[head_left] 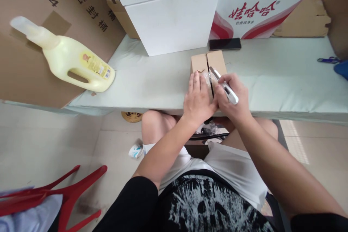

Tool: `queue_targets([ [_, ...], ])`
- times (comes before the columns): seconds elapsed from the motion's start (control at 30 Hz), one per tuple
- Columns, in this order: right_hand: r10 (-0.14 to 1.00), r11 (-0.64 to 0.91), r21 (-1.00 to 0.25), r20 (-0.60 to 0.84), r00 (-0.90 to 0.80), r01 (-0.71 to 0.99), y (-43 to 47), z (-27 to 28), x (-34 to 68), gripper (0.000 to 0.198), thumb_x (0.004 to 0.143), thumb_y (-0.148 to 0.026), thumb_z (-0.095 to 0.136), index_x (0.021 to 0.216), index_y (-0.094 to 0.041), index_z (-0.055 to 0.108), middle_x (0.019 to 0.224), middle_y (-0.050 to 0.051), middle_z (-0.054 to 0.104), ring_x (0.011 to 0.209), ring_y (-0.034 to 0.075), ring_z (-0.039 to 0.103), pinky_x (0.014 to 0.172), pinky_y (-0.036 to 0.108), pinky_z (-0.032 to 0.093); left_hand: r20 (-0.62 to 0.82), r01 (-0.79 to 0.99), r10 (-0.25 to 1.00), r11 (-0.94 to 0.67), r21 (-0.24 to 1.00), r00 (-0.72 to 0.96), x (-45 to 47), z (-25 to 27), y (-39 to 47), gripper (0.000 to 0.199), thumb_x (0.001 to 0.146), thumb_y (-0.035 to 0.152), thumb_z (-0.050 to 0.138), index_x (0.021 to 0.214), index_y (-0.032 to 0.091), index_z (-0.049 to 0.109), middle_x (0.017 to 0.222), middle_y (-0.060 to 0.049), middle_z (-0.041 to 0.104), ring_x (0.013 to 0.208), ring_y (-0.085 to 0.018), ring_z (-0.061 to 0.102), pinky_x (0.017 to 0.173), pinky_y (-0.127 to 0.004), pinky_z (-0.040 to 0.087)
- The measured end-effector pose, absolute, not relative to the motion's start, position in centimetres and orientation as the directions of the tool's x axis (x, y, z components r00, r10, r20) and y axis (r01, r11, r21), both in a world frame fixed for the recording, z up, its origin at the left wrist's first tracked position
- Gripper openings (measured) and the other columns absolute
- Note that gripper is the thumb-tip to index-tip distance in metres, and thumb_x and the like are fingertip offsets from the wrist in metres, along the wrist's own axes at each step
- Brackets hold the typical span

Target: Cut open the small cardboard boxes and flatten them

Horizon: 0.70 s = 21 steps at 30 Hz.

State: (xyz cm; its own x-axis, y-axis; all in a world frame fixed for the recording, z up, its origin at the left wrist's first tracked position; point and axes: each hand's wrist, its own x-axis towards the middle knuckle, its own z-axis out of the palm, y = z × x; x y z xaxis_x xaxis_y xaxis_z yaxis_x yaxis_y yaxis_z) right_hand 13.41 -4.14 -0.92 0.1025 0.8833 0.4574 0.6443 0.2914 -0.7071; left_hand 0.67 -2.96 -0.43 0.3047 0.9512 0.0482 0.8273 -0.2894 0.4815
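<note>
A small brown cardboard box sits on the pale green cloth-covered table, close to its front edge. A dark gap runs between its top flaps, and clear tape shows over part of it. My left hand lies flat on the left side of the box with its fingers stretched out. In my right hand is a silver utility knife, gripped by the handle. Its tip points away from me, beside the gap on the box top. The lower part of the box is hidden by my hands.
A dark phone lies behind the box, in front of stacked white cartons. A yellow jug-like bottle stands at the left beside a big brown carton. A blue item lies far right. A red plastic stool is at lower left.
</note>
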Motion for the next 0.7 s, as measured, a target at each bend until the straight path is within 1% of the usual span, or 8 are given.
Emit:
queue_targets([
  [0.17,0.873,0.301,-0.687,0.477,0.098,0.661,-4.17,-0.65,13.1,0.005,0.087,-0.026,0.05,0.091,-0.024,0.053,0.081,0.0,0.064,0.075,0.017,0.06,0.069,0.032,0.047,0.068,0.815,0.954,-0.286,0.505,0.293,0.72,-0.78,-2.86,0.075,0.1,0.047,0.045,0.158,0.005,0.024,0.171,-0.023,0.02,0.163,-0.033,0.012,0.133,-0.049,0.024],
  [0.33,0.857,0.314,-0.661,0.506,0.097,0.682,-4.07,-0.72,13.07,0.013,0.088,-0.027,0.051,0.098,-0.024,0.058,0.088,0.002,0.068,0.079,0.019,0.065,0.07,0.033,0.049,0.098,0.804,0.951,-0.301,0.513,0.294,0.73,-1.01,-2.89,0.073,0.1,0.048,0.044,0.158,0.008,0.025,0.171,-0.022,0.021,0.162,-0.033,0.014,0.133,-0.05,0.024],
  [0.5,0.831,0.337,-0.628,0.549,0.092,0.702,-4.06,-0.89,13.03,0.016,0.088,-0.027,0.051,0.1,-0.024,0.061,0.09,0.003,0.072,0.08,0.02,0.067,0.071,0.034,0.051,0.089,0.806,0.949,-0.305,0.508,0.303,0.67,-0.94,-2.87,0.073,0.1,0.045,0.046,0.156,0.002,0.027,0.171,-0.025,0.021,0.162,-0.033,0.014,0.134,-0.049,0.023],
  [0.6,0.833,0.323,-0.629,0.544,0.103,0.707,-4.13,-0.89,12.96,0.016,0.088,-0.026,0.051,0.1,-0.025,0.062,0.091,0.003,0.073,0.082,0.02,0.068,0.07,0.033,0.052,0.096,0.806,0.948,-0.31,0.505,0.305,0.63,-0.9,-2.87,0.073,0.099,0.044,0.047,0.156,0.003,0.027,0.17,-0.025,0.021,0.162,-0.033,0.014,0.133,-0.05,0.024],
  [0.7,0.827,0.324,-0.625,0.552,0.108,0.711,-4.17,-0.85,12.91,0.015,0.088,-0.026,0.051,0.098,-0.025,0.062,0.089,0.003,0.073,0.079,0.019,0.068,0.068,0.032,0.052,0.091,0.805,0.948,-0.307,0.508,0.304,0.62,-0.9,-2.87,0.073,0.099,0.044,0.047,0.156,0.003,0.027,0.171,-0.024,0.02,0.162,-0.033,0.014,0.134,-0.049,0.022],
])
